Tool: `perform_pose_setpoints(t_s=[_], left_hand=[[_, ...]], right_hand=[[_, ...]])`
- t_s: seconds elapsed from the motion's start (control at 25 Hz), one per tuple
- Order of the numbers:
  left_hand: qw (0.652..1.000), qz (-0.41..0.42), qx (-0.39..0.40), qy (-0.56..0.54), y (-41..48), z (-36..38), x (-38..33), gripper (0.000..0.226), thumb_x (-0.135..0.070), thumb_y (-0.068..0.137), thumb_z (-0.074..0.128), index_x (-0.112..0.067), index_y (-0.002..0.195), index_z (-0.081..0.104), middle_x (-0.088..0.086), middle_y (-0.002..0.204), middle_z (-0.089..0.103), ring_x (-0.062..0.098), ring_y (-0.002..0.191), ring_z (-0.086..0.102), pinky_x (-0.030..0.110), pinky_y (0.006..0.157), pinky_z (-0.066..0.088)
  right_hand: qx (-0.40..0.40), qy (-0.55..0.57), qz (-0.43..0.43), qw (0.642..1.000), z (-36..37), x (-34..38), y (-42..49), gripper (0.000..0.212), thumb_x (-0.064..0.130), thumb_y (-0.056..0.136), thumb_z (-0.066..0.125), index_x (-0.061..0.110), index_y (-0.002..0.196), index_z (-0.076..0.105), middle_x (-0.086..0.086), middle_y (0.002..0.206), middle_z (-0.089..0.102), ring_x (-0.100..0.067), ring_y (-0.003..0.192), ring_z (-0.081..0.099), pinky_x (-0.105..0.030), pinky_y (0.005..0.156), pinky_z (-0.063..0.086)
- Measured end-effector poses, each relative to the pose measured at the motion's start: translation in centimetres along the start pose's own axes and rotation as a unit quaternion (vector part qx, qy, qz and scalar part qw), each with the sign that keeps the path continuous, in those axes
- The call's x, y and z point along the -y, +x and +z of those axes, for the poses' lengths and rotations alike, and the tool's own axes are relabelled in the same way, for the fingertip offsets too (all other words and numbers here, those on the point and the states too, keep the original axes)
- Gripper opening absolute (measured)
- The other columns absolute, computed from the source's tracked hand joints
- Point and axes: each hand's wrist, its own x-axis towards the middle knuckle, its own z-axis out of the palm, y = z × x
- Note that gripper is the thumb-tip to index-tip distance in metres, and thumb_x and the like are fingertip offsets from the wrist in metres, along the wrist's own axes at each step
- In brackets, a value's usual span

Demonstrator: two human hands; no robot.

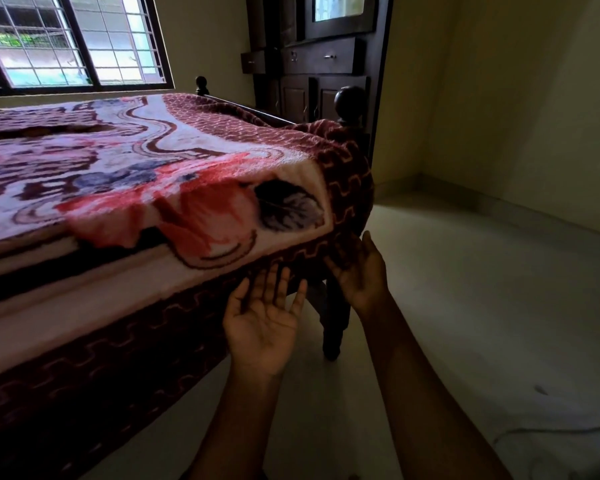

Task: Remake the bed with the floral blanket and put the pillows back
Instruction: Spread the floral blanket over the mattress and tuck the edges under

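Though apart, hands (262, 327) (361, 275) under blanket corner (347, 188)

Far beyond the left hand (262, 327) and off to its left, a barred window (73, 39) lets in daylight. Straight ahead of the right hand (361, 275), well past it, stands a dark wooden cabinet (323, 84) with a mirror (338, 6) at the top, a drawer (329, 57) with a metal handle below it, and panelled doors lower down. A pale floor (482, 306) spreads beneath both hands and away to the right, up to a yellowish wall (499, 98). A thin cord (561, 430) lies on the floor, right of the right hand and nearer the camera.
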Motion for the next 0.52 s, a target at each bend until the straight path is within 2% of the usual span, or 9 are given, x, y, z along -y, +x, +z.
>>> perform_pose_setpoints(t_s=[0.08,0.16,0.24,0.28,0.4,0.52], left_hand=[[0.999,-0.003,0.045,-0.007,0.1,-0.2,-0.4,0.064,-0.022,0.064,0.069,-0.007,0.124,0.052,0.013,0.122,0.062,0.025,0.121,0.052,0.051,0.093,0.042],[0.996,-0.007,0.088,-0.022,0.5,-0.4,-0.8,0.089,-0.015,0.039,0.087,-0.006,0.121,0.055,0.014,0.12,0.064,0.027,0.115,0.057,0.053,0.09,0.042],[0.994,-0.004,0.107,-0.012,0.9,-0.9,-0.8,0.094,-0.016,0.036,0.088,-0.007,0.123,0.054,0.012,0.123,0.063,0.026,0.115,0.059,0.054,0.093,0.044],[0.994,-0.002,0.113,0.002,1.0,-1.3,-0.7,0.093,-0.019,0.039,0.088,-0.008,0.125,0.053,0.01,0.125,0.062,0.026,0.118,0.057,0.055,0.096,0.044],[0.995,-0.013,0.092,0.042,1.1,-2.4,-1.0,0.095,-0.022,0.037,0.088,-0.008,0.124,0.054,0.009,0.128,0.06,0.024,0.124,0.051,0.053,0.097,0.044],[0.996,0.012,0.041,0.084,0.7,-3.1,-1.8,0.094,-0.024,0.025,0.091,-0.008,0.113,0.063,0.008,0.122,0.064,0.022,0.12,0.056,0.05,0.093,0.046]], right_hand=[[0.021,0.04,0.01,0.999,0.0,0.3,1.0,0.053,0.046,0.098,0.032,0.01,0.133,0.047,-0.011,0.122,0.058,-0.026,0.107,0.058,-0.039,0.092,0.047],[0.047,0.073,0.02,0.996,0.1,0.7,1.9,0.055,0.052,0.096,0.029,0.011,0.117,0.059,-0.01,0.115,0.063,-0.026,0.106,0.06,-0.038,0.091,0.049],[0.072,0.098,0.025,0.992,0.2,0.5,2.7,0.058,0.053,0.095,0.028,0.014,0.095,0.07,-0.008,0.106,0.068,-0.025,0.099,0.065,-0.038,0.089,0.051],[0.076,0.11,0.028,0.991,0.0,0.3,2.8,0.057,0.053,0.094,0.03,0.014,0.092,0.072,-0.008,0.105,0.068,-0.025,0.098,0.065,-0.038,0.09,0.05],[0.023,0.109,0.021,0.994,-1.3,-0.7,1.8,0.044,0.043,0.094,0.038,0.012,0.109,0.065,-0.01,0.112,0.065,-0.025,0.106,0.061,-0.039,0.095,0.047],[-0.033,0.129,0.01,0.991,-2.8,-2.5,-1.3,0.035,0.028,0.095,0.042,0.01,0.123,0.056,-0.008,0.112,0.066,-0.02,0.103,0.062,-0.035,0.086,0.053]])
